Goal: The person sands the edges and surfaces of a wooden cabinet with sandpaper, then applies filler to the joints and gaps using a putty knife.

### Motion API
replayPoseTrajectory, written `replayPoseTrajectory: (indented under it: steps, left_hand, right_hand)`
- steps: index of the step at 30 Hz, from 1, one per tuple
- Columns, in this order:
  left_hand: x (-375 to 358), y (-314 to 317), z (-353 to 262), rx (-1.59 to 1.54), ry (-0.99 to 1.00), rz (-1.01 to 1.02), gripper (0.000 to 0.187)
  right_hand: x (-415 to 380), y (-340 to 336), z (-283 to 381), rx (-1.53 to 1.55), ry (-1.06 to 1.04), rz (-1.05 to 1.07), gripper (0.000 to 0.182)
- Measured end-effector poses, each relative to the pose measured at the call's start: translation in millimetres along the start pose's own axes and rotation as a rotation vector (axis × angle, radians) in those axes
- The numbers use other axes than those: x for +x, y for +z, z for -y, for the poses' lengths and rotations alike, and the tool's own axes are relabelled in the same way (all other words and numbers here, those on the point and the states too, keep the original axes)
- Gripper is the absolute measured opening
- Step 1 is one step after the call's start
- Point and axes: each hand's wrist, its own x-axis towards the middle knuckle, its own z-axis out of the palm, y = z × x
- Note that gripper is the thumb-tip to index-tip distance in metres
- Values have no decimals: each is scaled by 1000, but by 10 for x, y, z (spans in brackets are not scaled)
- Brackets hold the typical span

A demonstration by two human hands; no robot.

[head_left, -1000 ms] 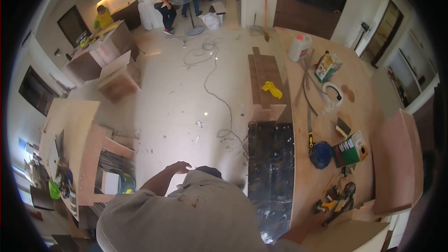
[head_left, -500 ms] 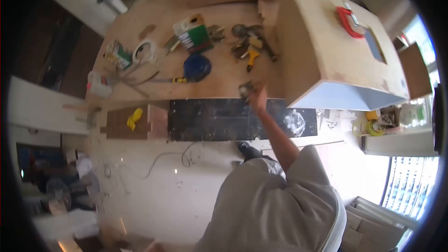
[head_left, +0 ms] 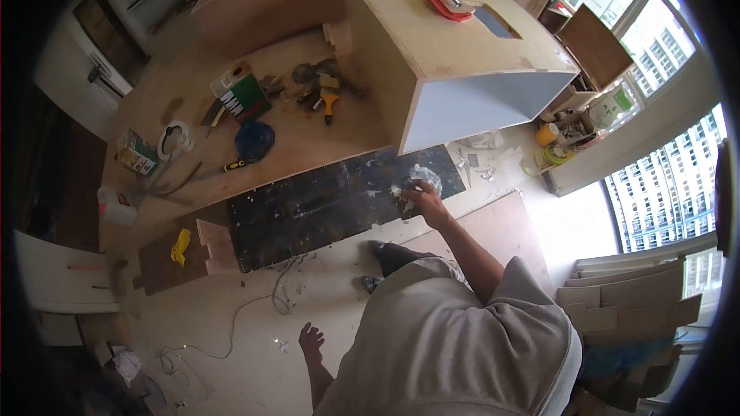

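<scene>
My right hand (head_left: 425,199) curls over a small pale-flecked piece (head_left: 396,190), grip unclear, beside crumpled plastic (head_left: 428,175) at the black board's (head_left: 324,209) right end; a steady wrist suits. My left hand's (head_left: 311,341) fingers hang loosely open, empty.

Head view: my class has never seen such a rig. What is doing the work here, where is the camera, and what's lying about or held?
There is no machine: a person works bare-handed, wearing one camera on the head that looks forward and down. The right hand, over a black board, seems to hold a small object, too unclear to name. The left hand looks empty. On the wooden surface beyond are a green-and-white can and a blue round item. A red clamp sits on a box.
</scene>
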Motion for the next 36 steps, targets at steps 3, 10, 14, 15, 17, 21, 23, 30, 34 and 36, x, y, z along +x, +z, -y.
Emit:
replayPoseTrajectory:
  steps: [3, 10, 14, 15, 17, 21, 23, 30, 34, 36]
  left_hand:
    - [122, 257, -234, -12, 55, 69, 58]
    - [106, 688, 231, 160, -42, 252, 55]
    - [164, 631, 905, 633, 188, 330, 53]
    - [110, 554, 962, 647, 140, 330, 53]
    - [70, 454, 974, 626, 72, 318, 53]
    - [37, 420, 629, 521, 45, 262, 54]
    - [127, 563, 327, 431, 62, 225, 54]
    - [6, 1934, -1953, 585, 497, 7, 39]
    - [-658, 3057, -3456, 453, 879, 80, 41]
    - [-1011, 3537, -4074, 487, 990, 111, 37]
  right_hand:
    - [-88, -98, 352, -35, -78, -11, 37]
    - [-19, 32, 364, -171, 32, 30, 40]
    - [-215, 200, 645, -462, -81, 58, 46]
    - [-221, 168, 724, -738, -289, -96, 44]
    - [-185, 78, 1107, -799, -485, -236, 42]
    - [-7, -267, 2288, -1043, -997, -586, 54]
    - [132, -484, 2685, -1219, -1090, -701, 62]
    - [633, -1016, 2653, -1468, -979, -543, 73]
    - [615, -1027, 2548, -1445, -945, -472, 70]
    - [593, -1052, 2601, -1465, -881, -453, 69]
